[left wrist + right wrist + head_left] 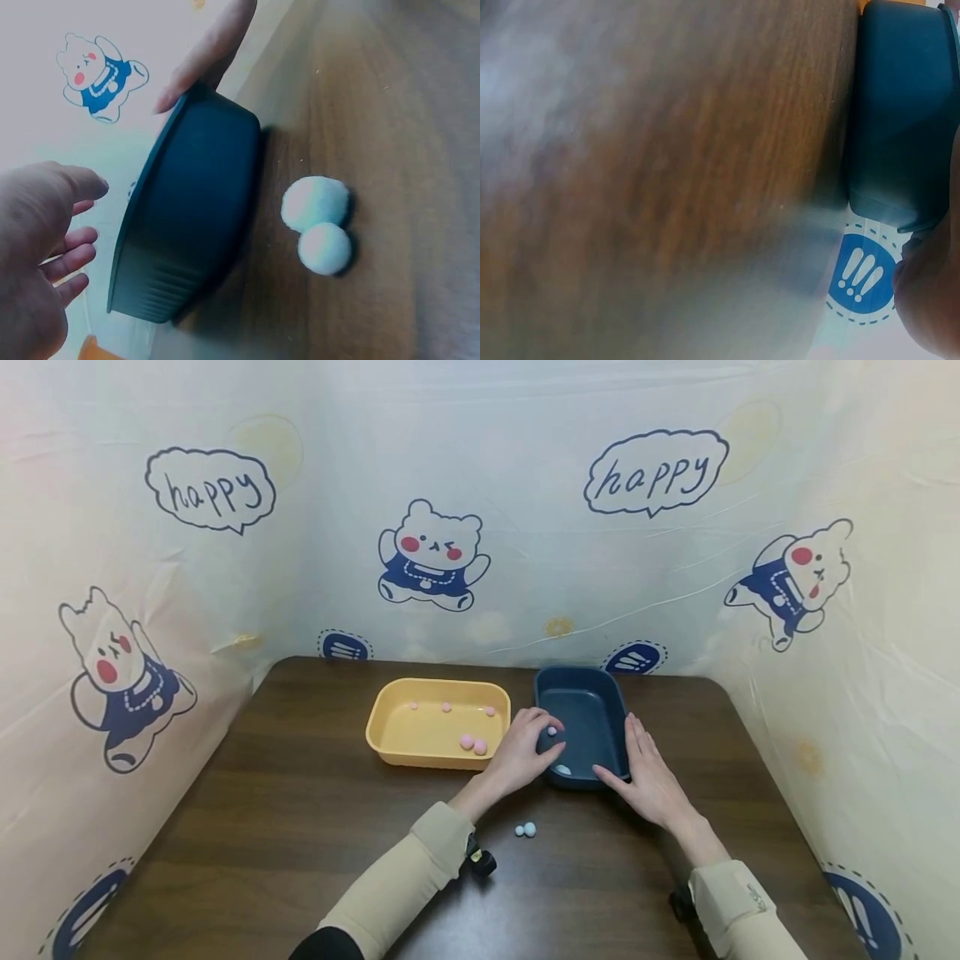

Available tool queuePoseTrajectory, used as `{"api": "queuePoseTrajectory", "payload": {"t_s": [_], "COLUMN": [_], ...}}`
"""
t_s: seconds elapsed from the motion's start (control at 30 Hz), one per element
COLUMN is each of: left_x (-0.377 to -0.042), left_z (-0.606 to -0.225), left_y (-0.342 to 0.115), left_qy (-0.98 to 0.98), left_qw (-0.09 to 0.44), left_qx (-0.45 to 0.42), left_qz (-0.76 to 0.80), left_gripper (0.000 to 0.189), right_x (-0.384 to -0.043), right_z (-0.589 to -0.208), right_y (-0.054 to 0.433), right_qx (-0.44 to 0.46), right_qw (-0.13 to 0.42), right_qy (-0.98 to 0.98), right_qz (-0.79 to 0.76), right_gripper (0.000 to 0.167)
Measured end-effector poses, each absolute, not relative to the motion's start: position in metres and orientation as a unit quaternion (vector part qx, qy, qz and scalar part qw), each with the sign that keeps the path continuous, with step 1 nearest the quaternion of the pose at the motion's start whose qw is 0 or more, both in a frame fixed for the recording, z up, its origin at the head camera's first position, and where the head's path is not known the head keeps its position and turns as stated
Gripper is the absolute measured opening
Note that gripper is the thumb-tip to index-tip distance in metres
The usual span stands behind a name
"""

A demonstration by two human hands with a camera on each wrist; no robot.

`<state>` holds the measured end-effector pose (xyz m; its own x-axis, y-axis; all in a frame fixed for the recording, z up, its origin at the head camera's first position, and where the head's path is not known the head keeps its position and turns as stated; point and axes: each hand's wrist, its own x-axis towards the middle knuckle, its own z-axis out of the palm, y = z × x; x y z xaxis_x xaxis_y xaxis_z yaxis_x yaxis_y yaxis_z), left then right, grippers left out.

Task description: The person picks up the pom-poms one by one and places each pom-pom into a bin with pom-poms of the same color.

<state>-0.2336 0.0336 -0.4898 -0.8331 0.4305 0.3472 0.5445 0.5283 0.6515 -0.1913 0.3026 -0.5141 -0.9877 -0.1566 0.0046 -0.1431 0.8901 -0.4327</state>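
Observation:
My left hand (pixel 521 747) reaches over the left side of a dark blue bin (pixel 581 714), thumb and forefinger bent and apart. A small pink pom-pom (pixel 552 731) appears between those fingertips in the head view; I see no grip on it. In the left wrist view no pom-pom shows at the left hand (pixel 45 247). A pale blue pom-pom (pixel 562 769) lies inside the bin near its front. My right hand (pixel 648 777) rests along the bin's right side, fingers straight, thumb at the front rim. Two light blue pom-poms (pixel 315 204) sit on the table before the bin.
A yellow bin (pixel 386 752) stands left of the blue one, with several pink pom-poms (pixel 480 747) in it. Both are on a brown wooden table (pixel 300 843). A printed curtain (pixel 525 485) surrounds the table at the back and sides.

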Motion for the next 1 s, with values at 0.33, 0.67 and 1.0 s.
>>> {"api": "queuePoseTrajectory", "payload": {"t_s": [0.33, 0.67, 1.0], "left_x": [-0.197, -0.171, -0.153], "left_z": [-0.487, -0.486, -0.499], "left_y": [0.0, -0.035, -0.044], "left_qy": [-0.859, -0.867, -0.866], "left_qw": [0.045, 0.007, -0.077], "left_qx": [-0.287, -0.295, -0.339], "left_qz": [-0.422, -0.401, -0.359], "left_gripper": [0.03, 0.032, 0.036], "right_x": [-0.191, -0.193, -0.191], "right_z": [-0.514, -0.514, -0.512], "right_y": [0.304, 0.302, 0.303], "right_qx": [-0.075, -0.078, -0.077], "right_qw": [0.016, 0.024, 0.027], "right_qy": [0.971, 0.97, 0.97], "right_qz": [-0.225, -0.227, -0.227], "right_gripper": [0.116, 0.117, 0.116]}}
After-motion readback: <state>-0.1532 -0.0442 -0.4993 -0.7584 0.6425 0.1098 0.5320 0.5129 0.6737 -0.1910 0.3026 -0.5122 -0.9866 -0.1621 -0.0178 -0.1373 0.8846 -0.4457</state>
